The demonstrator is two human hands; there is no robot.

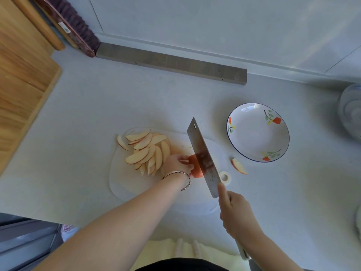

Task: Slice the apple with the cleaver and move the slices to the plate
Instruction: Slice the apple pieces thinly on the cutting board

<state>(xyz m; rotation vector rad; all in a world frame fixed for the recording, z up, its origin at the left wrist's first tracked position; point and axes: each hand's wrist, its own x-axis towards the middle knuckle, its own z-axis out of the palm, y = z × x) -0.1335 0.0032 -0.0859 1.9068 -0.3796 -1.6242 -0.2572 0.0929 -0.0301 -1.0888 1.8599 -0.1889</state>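
A red apple piece (pixel 195 169) stands on the translucent cutting board (pixel 125 184), pinched by my left hand (pixel 176 162). My right hand (pixel 234 210) grips the cleaver (pixel 201 157) by its handle, and the blade rests against the right side of the apple piece. Several cut slices (pixel 148 151) lie fanned in a heap on the board, left of my left hand. One loose slice (pixel 238 166) lies on the counter, off the board. A white plate (pixel 257 132) with a blue rim and flower print sits at the right with nothing in it.
A small roll of tape (pixel 224 177) lies just right of the blade. A grey strip (pixel 172 63) runs along the back wall. A wooden board (pixel 21 79) fills the left side. A pale round container (pixel 351 112) stands at the far right edge.
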